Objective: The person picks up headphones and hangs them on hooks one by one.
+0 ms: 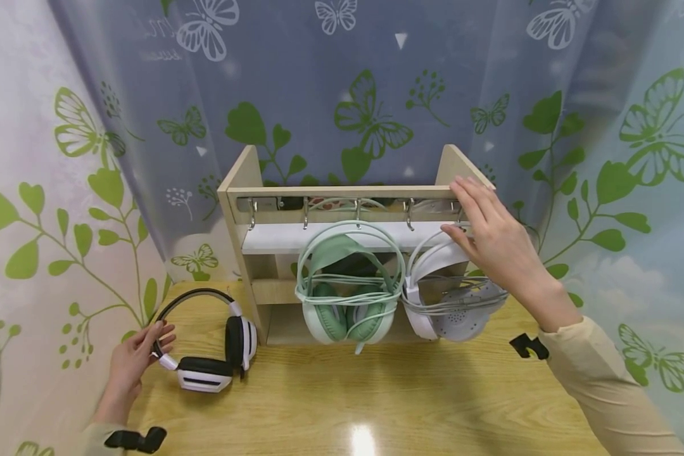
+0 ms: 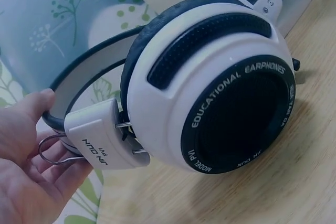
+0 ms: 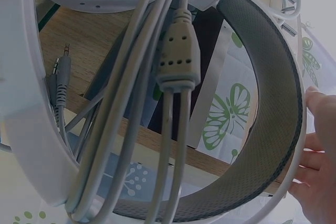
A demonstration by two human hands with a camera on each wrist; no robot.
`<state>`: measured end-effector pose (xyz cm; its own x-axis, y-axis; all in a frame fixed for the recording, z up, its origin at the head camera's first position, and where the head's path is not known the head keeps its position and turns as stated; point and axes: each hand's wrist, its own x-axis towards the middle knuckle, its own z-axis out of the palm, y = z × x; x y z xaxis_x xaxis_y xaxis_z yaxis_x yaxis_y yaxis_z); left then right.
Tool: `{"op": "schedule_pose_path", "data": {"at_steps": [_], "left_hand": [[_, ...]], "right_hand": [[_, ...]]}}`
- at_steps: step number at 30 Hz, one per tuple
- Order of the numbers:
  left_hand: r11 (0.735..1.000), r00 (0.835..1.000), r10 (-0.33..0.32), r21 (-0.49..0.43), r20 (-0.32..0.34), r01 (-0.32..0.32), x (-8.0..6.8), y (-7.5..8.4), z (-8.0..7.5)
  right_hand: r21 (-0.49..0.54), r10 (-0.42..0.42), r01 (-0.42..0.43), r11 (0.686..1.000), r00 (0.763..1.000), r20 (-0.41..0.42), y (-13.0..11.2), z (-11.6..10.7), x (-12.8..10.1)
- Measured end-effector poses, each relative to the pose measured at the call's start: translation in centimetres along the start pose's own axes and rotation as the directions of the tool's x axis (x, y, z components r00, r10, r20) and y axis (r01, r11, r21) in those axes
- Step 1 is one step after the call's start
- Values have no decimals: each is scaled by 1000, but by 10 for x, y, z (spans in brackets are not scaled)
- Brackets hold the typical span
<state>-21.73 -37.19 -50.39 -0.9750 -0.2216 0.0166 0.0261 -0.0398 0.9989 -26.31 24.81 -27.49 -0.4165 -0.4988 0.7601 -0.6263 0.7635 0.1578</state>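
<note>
My left hand (image 1: 131, 360) pinches the headband of black-and-white headphones (image 1: 205, 380) at the wooden rack's left. In the left wrist view, the thumb and fingers hold the band beside the white slider, and a large ear cup (image 2: 157, 111) faces the camera. At the rack's right end, white headphones (image 1: 424, 316) hang with their grey cable wound around them. My right hand (image 1: 504, 247) lies with fairly straight fingers over the rack's top rail, its thumb by the white headband. In the right wrist view, those fingers are beside the band's outer edge (image 3: 278, 124); contact is hard to tell.
The wooden rack (image 1: 239, 253) has a row of metal hooks (image 1: 306, 212) along its top rail. Green headphones (image 1: 322, 310) with a wrapped cable hang at the middle. Patterned curtains (image 1: 296, 76) surround the wood-grained table (image 1: 319, 405).
</note>
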Motion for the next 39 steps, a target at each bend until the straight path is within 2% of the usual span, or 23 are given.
{"op": "schedule_pose_path", "data": {"at_steps": [6,11,15,20,39], "left_hand": [[997,997,75,12,25,-75,1,3,1],[989,994,104,105,32,-107,0,6,3],[972,990,131,192,45,-137,-1,10,6],[955,984,163,239,70,-175,-2,14,9],[927,967,239,275,88,-254,-10,20,17]], "right_hand": [[-1,1,-1,1000,1000,2,-1,0,0],[4,4,-4,1000,1000,6,-1,0,0],[1,6,-6,1000,1000,9,-2,0,1],[0,8,-8,1000,1000,9,-2,-1,0],[7,14,-14,1000,1000,11,-2,0,0]]}}
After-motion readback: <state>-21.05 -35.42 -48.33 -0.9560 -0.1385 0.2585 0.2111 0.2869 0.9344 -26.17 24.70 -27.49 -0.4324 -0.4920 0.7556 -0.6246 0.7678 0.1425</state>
